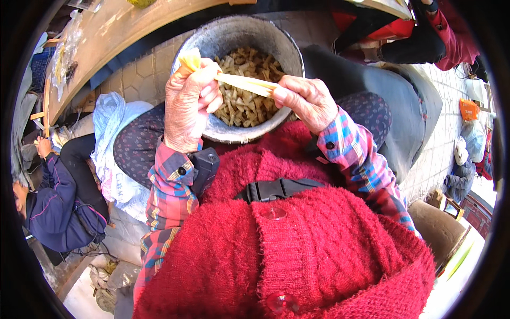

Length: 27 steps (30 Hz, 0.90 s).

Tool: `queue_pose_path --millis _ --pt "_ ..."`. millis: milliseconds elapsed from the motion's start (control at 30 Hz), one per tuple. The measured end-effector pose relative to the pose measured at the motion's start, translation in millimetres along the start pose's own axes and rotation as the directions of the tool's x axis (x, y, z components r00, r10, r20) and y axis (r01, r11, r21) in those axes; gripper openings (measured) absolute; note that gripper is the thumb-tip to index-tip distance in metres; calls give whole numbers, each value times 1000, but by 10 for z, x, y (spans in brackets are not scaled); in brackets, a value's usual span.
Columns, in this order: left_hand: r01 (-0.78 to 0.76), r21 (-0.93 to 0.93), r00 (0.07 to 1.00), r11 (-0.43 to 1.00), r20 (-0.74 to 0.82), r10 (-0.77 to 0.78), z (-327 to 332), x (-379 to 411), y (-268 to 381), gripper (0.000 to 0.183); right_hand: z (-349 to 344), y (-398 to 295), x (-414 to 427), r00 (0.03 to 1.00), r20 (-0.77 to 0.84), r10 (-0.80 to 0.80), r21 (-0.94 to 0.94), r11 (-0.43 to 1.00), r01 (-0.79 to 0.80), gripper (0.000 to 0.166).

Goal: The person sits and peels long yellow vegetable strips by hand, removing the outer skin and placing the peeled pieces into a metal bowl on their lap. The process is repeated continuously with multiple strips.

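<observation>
My left hand (191, 97) pinches a pale yellow strip (247, 83) of thin, folded, sheet-like material. The strip's flared end sticks up above the left thumb and fingers. At its other end, my right hand (307, 99) grips it between thumb and fingers, and the length between the hands is drawn out nearly straight. Directly below is a round grey tub (243, 28) held between my knees. Many small, pale brown twisted or knotted pieces (243, 109) cover its bottom. The strip's exact material cannot be told.
A curved wooden tabletop (107, 38) runs along the upper left. Plastic bags (113, 115) lie by my left knee. Another person (63, 199) sits at the left; a red sleeve (454, 38) shows at upper right. A large grey covered bundle (392, 95) stands right of the tub.
</observation>
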<state>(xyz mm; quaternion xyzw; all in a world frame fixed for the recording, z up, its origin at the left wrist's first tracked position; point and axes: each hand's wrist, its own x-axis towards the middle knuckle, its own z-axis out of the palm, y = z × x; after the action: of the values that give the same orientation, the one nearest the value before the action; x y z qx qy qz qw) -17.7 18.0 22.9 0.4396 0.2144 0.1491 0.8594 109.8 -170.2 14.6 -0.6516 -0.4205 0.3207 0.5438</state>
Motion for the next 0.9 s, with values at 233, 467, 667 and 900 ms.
queue_pose_path --millis 233,467,667,900 --pt "-84 83 996 993 48 80 318 676 458 12 -519 -262 619 955 -162 -249 -426 890 160 25" --pt "-353 208 933 912 154 326 448 1645 707 14 -938 -141 1529 775 -378 -506 -661 734 157 28" --pt "-257 866 841 428 -18 541 347 1973 536 19 -865 137 1540 900 -378 -217 -738 658 -151 24" --pt "-98 702 995 705 95 44 17 1069 411 33 -408 -57 765 894 -380 -238 -184 966 179 12"
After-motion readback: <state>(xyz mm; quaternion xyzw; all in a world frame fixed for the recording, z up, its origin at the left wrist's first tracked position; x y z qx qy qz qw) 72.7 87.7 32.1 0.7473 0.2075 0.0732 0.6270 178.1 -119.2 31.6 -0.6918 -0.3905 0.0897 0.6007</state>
